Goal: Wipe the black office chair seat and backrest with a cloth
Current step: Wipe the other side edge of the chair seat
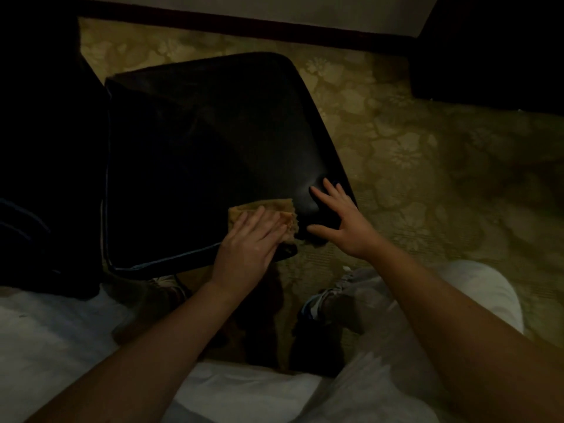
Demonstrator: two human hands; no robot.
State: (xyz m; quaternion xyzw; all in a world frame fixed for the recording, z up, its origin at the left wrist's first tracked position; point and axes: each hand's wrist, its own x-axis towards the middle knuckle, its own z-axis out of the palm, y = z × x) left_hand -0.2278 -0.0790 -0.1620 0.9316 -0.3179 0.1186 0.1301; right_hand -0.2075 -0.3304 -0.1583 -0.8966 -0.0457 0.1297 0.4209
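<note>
Pressing the tan cloth point(268, 206) flat against the black chair seat point(198, 154) with the left hand point(247, 239), holding the fingers point(259, 218) straight and laid across the fabric, not curling round it. Working at the near right corner of the seat, close to the front edge, with a strip of cloth showing beyond the fingertips and its ragged end pointing toward the other hand. Bracing with the right hand point(345, 221) just beside the cloth, spreading its fingers point(332, 190) wide and loose over the rounded corner of the cushion, grasping nothing, only touching the seat.

Judging the work as sitting somewhere inside the seat stage: covering one corner only at this moment, with the broad middle, the far edge and the left side all lying well apart from the cloth. Reading no clear line between wiped and unwiped leather, so not counting any stretch as finished.

Taking the dark mass rising at the left point(45, 148) for the backrest, though only probably, given such dim light. Finding no cloth near it, and so reckoning that whole part as yet to be wiped once the seat is covered.

Standing over the chair on a patterned carpet point(427, 148), with pale trousers and a shoe point(317, 303) showing below the forearms.
</note>
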